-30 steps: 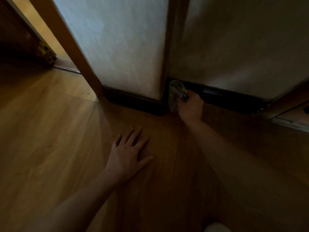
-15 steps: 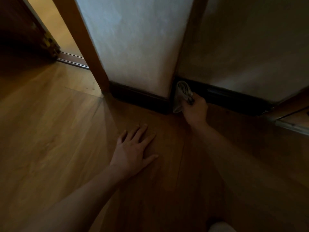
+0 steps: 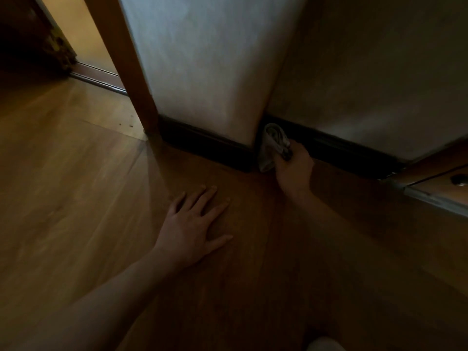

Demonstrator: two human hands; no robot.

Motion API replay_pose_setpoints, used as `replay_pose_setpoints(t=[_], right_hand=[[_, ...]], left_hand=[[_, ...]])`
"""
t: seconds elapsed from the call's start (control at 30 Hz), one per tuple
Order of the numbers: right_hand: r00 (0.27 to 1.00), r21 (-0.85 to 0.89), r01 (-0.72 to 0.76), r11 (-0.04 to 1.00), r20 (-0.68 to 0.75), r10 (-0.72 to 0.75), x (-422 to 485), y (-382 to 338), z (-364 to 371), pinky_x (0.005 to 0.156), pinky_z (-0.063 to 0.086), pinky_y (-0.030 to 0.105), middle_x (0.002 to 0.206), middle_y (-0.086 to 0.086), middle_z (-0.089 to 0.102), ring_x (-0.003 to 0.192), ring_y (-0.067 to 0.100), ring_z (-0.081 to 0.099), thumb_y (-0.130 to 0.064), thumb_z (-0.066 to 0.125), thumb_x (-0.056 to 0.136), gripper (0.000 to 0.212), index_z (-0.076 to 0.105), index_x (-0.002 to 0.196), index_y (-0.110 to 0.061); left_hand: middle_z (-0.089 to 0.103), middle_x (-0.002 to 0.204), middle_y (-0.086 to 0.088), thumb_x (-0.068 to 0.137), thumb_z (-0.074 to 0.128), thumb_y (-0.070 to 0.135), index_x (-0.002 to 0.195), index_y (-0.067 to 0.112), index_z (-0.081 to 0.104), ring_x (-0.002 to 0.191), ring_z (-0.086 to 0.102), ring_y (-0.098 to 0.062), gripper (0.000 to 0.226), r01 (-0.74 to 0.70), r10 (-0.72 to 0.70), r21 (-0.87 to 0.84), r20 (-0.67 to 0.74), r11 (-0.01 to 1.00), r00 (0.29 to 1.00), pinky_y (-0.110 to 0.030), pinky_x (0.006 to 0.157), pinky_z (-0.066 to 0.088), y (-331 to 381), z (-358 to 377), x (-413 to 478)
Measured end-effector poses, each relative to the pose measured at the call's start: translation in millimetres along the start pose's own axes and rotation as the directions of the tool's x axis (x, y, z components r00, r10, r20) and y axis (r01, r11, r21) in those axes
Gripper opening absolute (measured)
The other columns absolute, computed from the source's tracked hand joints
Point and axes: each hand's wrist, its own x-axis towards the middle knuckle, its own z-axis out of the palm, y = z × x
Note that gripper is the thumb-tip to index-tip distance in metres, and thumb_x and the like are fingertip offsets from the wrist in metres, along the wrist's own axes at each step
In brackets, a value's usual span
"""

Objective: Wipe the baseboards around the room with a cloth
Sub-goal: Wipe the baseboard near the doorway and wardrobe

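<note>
A dark baseboard (image 3: 207,145) runs along the foot of the pale wall and continues past an outer corner to the right (image 3: 342,148). My right hand (image 3: 295,168) grips a bunched light cloth (image 3: 272,145) and holds it against the baseboard just right of that corner. My left hand (image 3: 195,224) lies flat on the wooden floor with its fingers spread, well short of the wall.
A wooden door frame post (image 3: 131,72) stands left of the wall, with a lit doorway and a floor track (image 3: 98,79) behind it. A wooden sill with a metal edge (image 3: 435,188) lies at the right. The room is dim.
The view has shifted so the corner sits further right. My right hand keeps the cloth at the corner of the baseboard. My left hand stays flat on the floor.
</note>
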Motion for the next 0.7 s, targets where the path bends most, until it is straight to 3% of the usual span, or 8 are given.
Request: replay_pose_setpoints(t=[0.13, 0.3, 0.5, 0.7], right_hand=[[0.994, -0.129, -0.011, 0.992, -0.111, -0.003, 6, -3, 9, 0.078, 0.043, 0.023, 0.109, 0.015, 0.067, 0.099, 0.025, 0.064, -0.021, 0.063, 0.096, 0.022, 0.068, 0.109, -0.004], [0.958, -0.189, -0.170, 0.967, -0.263, 0.117, 5, 10, -15, 0.068, 0.046, 0.030, 0.096, 0.016, 0.069, 0.091, 0.030, 0.066, -0.038, 0.068, 0.092, 0.033, 0.067, 0.094, -0.005], [0.986, -0.216, -0.047, 0.975, -0.169, 0.010, 10, -3, -2, 0.071, 0.052, 0.034, 0.096, 0.018, 0.068, 0.089, 0.030, 0.066, -0.030, 0.066, 0.092, 0.028, 0.067, 0.093, -0.002], [0.973, -0.202, -0.143, 0.969, -0.208, 0.100, 8, -3, -7, 0.072, 0.047, 0.030, 0.103, 0.018, 0.069, 0.095, 0.032, 0.066, -0.032, 0.066, 0.092, 0.029, 0.067, 0.097, -0.004]], left_hand=[[0.030, 0.163, 0.000, 0.089, 0.029, 0.083, 0.153, 0.041, 0.037, 0.151, 0.025, -0.021, 0.077, 0.005, -0.005, -0.014, -0.002, 1.000, 1.000, -0.050, 0.118, 0.020, 0, 0, 1], [0.032, 0.163, 0.000, 0.089, 0.029, 0.084, 0.152, 0.041, 0.039, 0.151, 0.026, -0.021, 0.077, 0.008, -0.008, -0.007, -0.011, 1.000, 1.000, -0.050, 0.118, 0.020, 0, 2, 0], [0.033, 0.162, 0.000, 0.089, 0.028, 0.084, 0.152, 0.040, 0.040, 0.150, 0.027, -0.021, 0.077, 0.002, -0.002, -0.006, -0.010, 1.000, 1.000, -0.051, 0.117, 0.023, 1, 2, 1], [0.033, 0.162, -0.001, 0.088, 0.028, 0.084, 0.151, 0.040, 0.040, 0.150, 0.028, -0.021, 0.078, 0.015, -0.015, -0.003, -0.002, 1.000, 1.000, -0.052, 0.117, 0.027, 2, -2, 1]])
